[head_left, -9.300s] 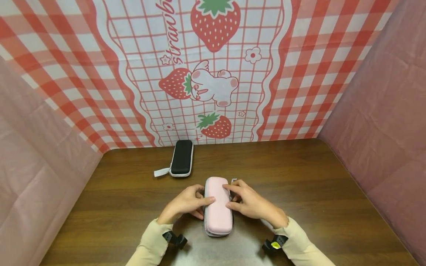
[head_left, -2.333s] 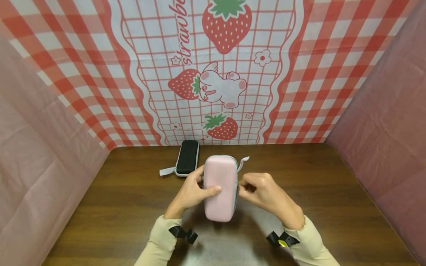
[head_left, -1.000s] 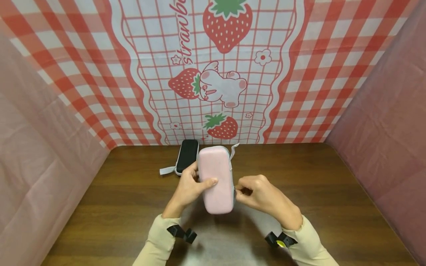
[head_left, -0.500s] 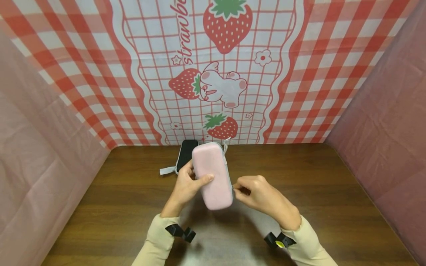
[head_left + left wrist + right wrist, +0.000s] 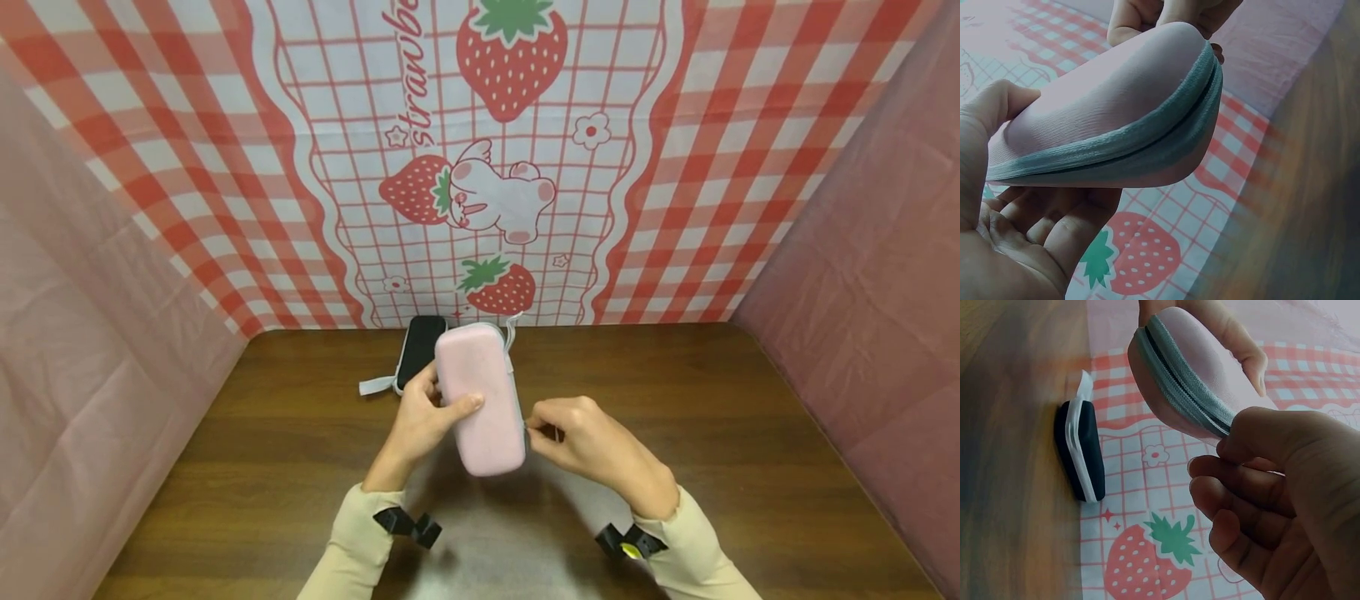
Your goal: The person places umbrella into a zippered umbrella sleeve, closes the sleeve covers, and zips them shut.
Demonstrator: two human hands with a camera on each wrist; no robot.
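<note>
A pink zippered hard case (image 5: 480, 392) is held up over the table, its top end leaning left. My left hand (image 5: 423, 421) grips it from the left, thumb on the pink face and fingers behind. At the lower right edge, my right hand (image 5: 581, 433) pinches the zipper pull, which its fingertips hide. The grey zipper (image 5: 1141, 134) shows a dark gap between its two bands in the left wrist view. In the right wrist view, thumb and index finger meet right at the zipper (image 5: 1179, 375). A pale wrist strap (image 5: 512, 331) sticks up from the case's top right.
Behind the pink case lies a black case (image 5: 420, 350) with white trim and a white strap tab (image 5: 377, 386). The brown wooden table (image 5: 675, 400) ends at a strawberry-print cloth (image 5: 510, 183) at the back, with pink cloth at both sides.
The pink case has been lifted off the table and tilted left. My right hand has gone from resting on it to pinching at its zipper edge, lower along the side. The black case stays put.
</note>
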